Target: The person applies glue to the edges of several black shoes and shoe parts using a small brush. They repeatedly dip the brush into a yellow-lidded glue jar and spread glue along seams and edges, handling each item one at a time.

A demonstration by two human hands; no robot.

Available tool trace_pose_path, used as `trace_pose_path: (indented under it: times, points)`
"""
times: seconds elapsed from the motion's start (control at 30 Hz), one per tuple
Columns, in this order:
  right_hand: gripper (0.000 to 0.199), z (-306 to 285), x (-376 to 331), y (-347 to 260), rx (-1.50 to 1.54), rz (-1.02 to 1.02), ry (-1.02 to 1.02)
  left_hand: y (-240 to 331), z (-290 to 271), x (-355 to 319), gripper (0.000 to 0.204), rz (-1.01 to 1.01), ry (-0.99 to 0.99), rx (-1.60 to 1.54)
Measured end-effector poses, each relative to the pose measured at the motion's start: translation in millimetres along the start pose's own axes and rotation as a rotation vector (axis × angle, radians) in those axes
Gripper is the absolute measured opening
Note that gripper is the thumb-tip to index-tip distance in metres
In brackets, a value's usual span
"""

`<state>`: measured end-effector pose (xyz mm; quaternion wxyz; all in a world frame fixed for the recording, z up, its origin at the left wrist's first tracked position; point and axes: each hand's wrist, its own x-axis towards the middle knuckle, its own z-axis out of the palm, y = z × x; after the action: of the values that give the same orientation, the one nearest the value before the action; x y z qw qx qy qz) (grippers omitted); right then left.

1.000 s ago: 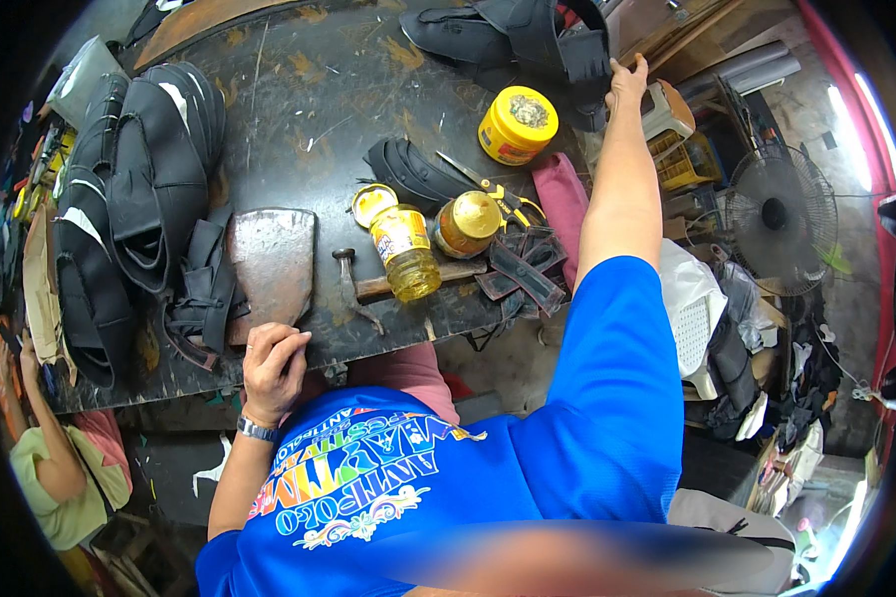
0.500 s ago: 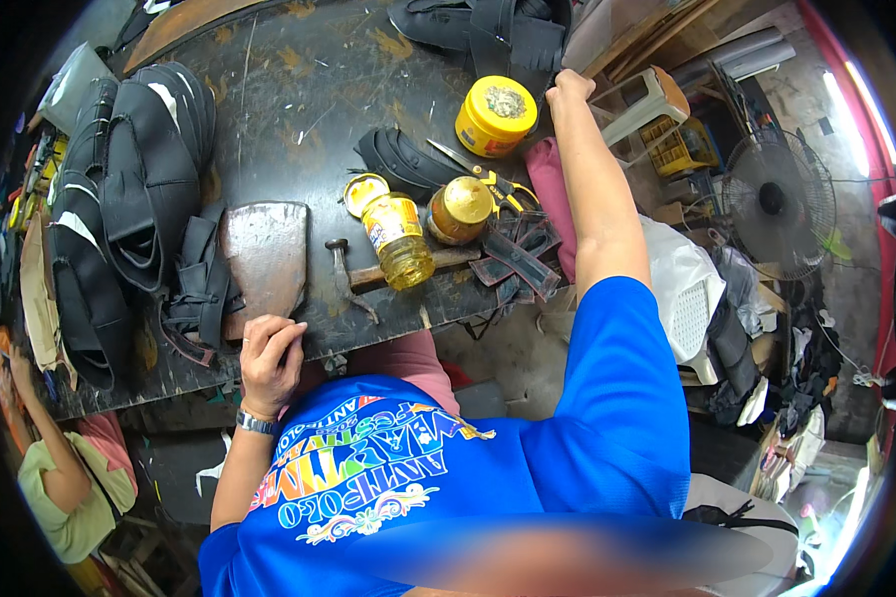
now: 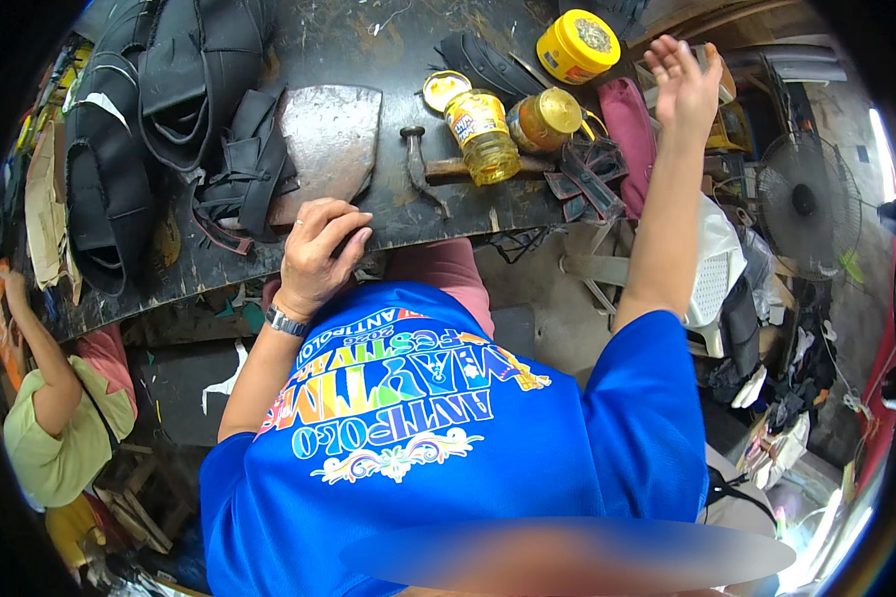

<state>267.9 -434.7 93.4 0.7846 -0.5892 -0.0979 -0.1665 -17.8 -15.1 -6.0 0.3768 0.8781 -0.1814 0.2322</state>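
My left hand [image 3: 321, 251] rests at the table's front edge with its fingers curled together, nothing visible in them. Its knuckles lie beside the lower end of a broad, worn metal plate [image 3: 331, 139]. Over the right side of the table my right hand [image 3: 685, 85] is held up, empty, palm showing and fingers apart. Nearest to it are a rolled pink cloth [image 3: 627, 139] and a yellow tub [image 3: 579, 48]. Between my hands lies a hammer [image 3: 414, 164], its wooden handle running behind an uncapped glass jar [image 3: 484, 144] of yellowish liquid. A gold-lidded jar [image 3: 546, 119] stands beside it.
Black padded shoe parts [image 3: 110, 189] pile up at the table's left, with black straps [image 3: 254, 159] beside them. Dark strap pieces [image 3: 585, 179] lie near the front right edge. A fan [image 3: 809, 194] and a white plastic chair [image 3: 715, 274] stand rightward. Another person [image 3: 55, 398] sits at far left.
My right hand has come back from the far right of the table, and its fingers have spread. The view has shifted, so the table sits higher. My left hand stays at the edge.
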Motion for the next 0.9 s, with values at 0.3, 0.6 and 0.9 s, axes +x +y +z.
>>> trace_pose_path:
  times: [0.3, 0.6, 0.9]
  points:
    - [0.083, 103.7, -251.8, 6.2, -0.484, -0.057, -0.022, -4.3, -3.5, -1.4, 0.021, 0.021, -0.007, -0.126]
    - [0.073, 110.3, -282.1, 28.3, -0.717, -0.147, -0.108, 17.5, 1.6, 50.9, 0.037, 0.272, -0.087, -0.142]
    - [0.049, 119.9, -306.0, 32.4, -0.763, -0.042, -0.098, 7.5, 50.9, 154.2, 0.064, 0.589, -0.287, 0.036]
